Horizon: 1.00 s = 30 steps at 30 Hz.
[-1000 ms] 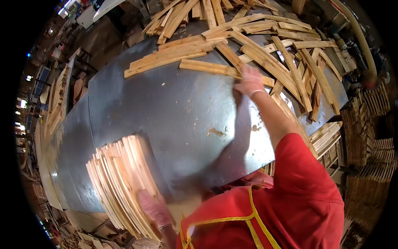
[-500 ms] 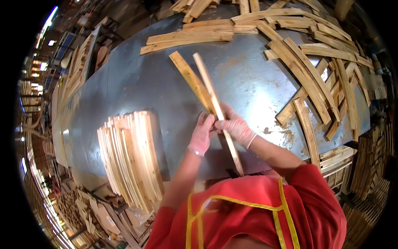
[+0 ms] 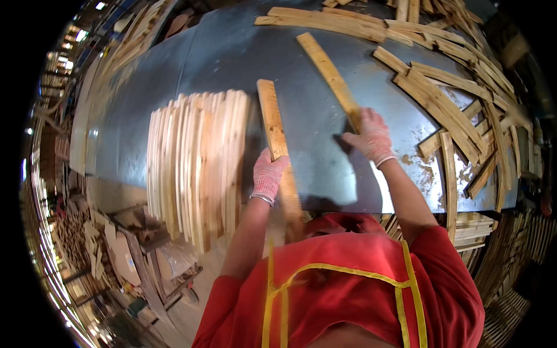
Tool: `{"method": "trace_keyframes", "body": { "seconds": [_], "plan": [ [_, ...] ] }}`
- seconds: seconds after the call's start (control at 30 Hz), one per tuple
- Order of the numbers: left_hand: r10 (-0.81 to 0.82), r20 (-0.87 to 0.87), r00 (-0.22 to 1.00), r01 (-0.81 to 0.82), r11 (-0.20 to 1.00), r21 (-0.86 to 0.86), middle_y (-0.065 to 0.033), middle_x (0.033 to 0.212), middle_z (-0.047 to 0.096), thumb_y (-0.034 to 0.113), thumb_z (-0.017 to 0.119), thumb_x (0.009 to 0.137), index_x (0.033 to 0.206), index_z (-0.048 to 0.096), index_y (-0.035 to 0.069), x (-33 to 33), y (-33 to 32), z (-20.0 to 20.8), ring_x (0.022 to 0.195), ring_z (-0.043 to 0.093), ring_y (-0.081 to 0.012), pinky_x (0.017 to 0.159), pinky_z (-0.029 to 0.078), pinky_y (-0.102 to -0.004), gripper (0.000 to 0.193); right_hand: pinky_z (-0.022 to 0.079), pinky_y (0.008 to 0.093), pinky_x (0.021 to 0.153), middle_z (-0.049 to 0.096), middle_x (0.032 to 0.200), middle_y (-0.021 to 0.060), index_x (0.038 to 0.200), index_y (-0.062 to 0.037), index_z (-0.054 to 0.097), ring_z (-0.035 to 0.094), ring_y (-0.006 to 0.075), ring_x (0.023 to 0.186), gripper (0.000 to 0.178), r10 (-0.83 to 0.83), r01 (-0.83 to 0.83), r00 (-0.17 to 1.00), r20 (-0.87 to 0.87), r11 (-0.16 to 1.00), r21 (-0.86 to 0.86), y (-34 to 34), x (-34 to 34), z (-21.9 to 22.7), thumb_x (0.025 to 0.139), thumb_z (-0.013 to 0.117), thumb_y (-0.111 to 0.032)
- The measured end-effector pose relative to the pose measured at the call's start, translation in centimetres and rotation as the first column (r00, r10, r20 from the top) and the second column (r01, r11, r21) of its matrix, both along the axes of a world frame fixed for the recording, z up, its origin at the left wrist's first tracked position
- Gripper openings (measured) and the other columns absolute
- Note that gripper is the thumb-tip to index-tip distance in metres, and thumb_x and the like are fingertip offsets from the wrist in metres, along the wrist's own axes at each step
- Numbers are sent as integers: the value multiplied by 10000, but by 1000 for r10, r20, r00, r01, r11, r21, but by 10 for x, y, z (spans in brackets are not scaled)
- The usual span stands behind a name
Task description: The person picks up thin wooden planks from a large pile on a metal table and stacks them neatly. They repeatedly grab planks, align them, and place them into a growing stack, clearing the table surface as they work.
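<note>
My left hand (image 3: pixel 270 175), in a pinkish knitted glove, is closed round a wooden slat (image 3: pixel 272 119) that points away from me, its near end blurred close to my apron. In the same kind of glove, my right hand (image 3: pixel 372 138) is at the near end of a second wooden slat (image 3: pixel 326 66). The thumb is spread to the left and the fingers lie along the slat's right side; whether they grip it is hard to see. This slat slants away to the left over the metal tabletop (image 3: pixel 220 64). Left of my left hand stands a row of pale slats (image 3: pixel 194 156), packed side by side.
Curved wooden slats (image 3: pixel 444 107) lie in a loose, crossing heap on the right. More slats (image 3: pixel 325 22) lie along the far side. A wooden frame stand (image 3: pixel 145 267) and scrap wood (image 3: pixel 78 235) are at the lower left, beyond the table edge.
The slat that both hands held is now in my left hand alone, carried left toward the row. My right hand has moved away to the other slat. The view has shifted too.
</note>
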State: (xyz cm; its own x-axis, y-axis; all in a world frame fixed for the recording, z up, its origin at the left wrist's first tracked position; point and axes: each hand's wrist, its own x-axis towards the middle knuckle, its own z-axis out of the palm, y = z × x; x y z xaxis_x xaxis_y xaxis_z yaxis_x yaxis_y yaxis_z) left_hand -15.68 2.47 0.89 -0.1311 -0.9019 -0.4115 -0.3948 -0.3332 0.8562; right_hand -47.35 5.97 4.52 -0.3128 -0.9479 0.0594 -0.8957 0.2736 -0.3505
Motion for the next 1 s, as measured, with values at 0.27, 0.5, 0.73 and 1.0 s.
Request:
{"method": "trace_keyframes", "body": {
  "seconds": [0.27,0.5,0.73,1.0],
  "plan": [
    [237,957,170,591,752,-291,-83,1573,526,543,615,954,1567,504,145,143,18,-43,1472,436,-296,1194,324,-534,739,524,480,1067,657,1306,286,1545,-44,444,652,423,1225,858,-110,-38,815,569,970,242,71,75,-1,813,770,-352],
    [-3,947,321,599,775,-201,-128,1680,405,532,618,971,1609,442,90,66,23,19,1538,361,-351,1248,285,-544,796,503,477,1087,645,1320,246,1283,-38,630,593,411,1296,543,-494,479,846,203,870,120,169,-98,12,828,778,-297],
    [-342,854,392,587,808,54,-201,1558,500,593,752,859,1611,397,69,-74,17,19,1338,589,-397,1088,511,-466,983,522,471,1082,684,1289,241,1532,-122,542,661,412,1206,814,-629,526,776,-46,606,597,246,-221,-18,803,815,-362],
    [-195,197,961,199,980,-3,-177,1194,678,215,757,886,1463,515,4,-44,-10,-36,1037,705,-303,896,603,-400,660,511,462,1085,634,1409,243,1459,-115,610,610,452,1282,718,-198,158,953,-229,971,-181,80,-333,6,777,793,-242]
  ]
}}
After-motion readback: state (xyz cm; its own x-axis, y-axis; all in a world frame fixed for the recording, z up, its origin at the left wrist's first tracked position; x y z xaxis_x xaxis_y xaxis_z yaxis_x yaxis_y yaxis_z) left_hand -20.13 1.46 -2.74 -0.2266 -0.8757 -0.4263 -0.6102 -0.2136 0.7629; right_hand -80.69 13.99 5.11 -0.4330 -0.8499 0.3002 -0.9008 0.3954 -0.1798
